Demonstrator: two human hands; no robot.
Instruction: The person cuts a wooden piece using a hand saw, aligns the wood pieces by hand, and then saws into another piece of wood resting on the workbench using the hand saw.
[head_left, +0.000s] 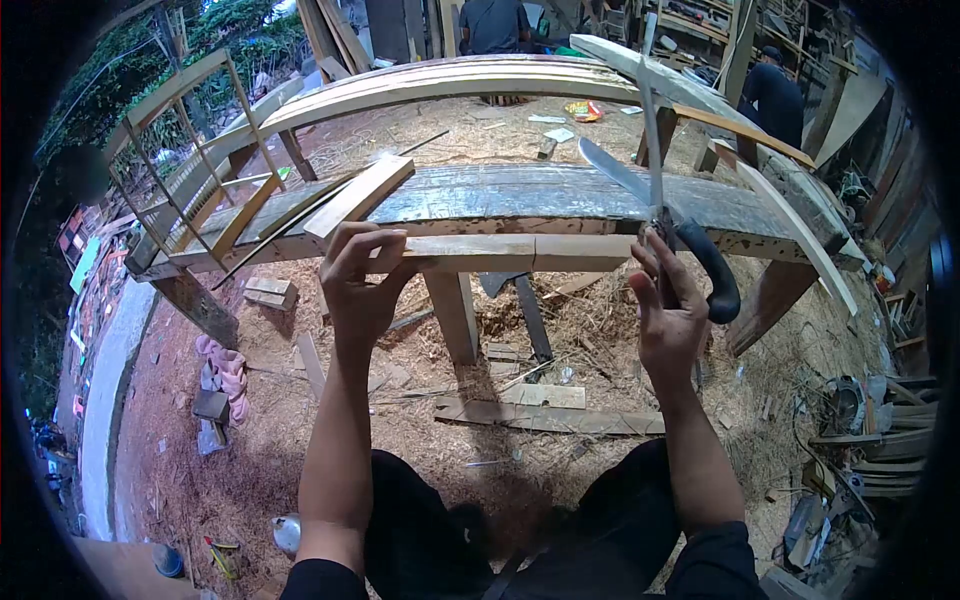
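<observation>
My left hand (365, 275) is closed around the left end of a pale squared wooden strip (480, 255), held level along the near edge of the bench. A thin dark line crosses the strip right of its middle; whether it is a mark or a joint I cannot tell. At the strip's right end is my right hand (668, 305), its fingers curled on a long, narrow metal blade (652, 130) that points upward. The grip of that blade is hidden by the hand. Just beside it, a machete-like knife with a curved black handle (712, 275) leans over the bench.
The worn wooden bench (490, 195) spans the view, with a short board (362, 195) on its left. A slatted wooden frame (195, 160) stands at the far left. Offcuts and a plank (560, 418) lie among shavings underfoot. Two other people (494, 28) are in the background.
</observation>
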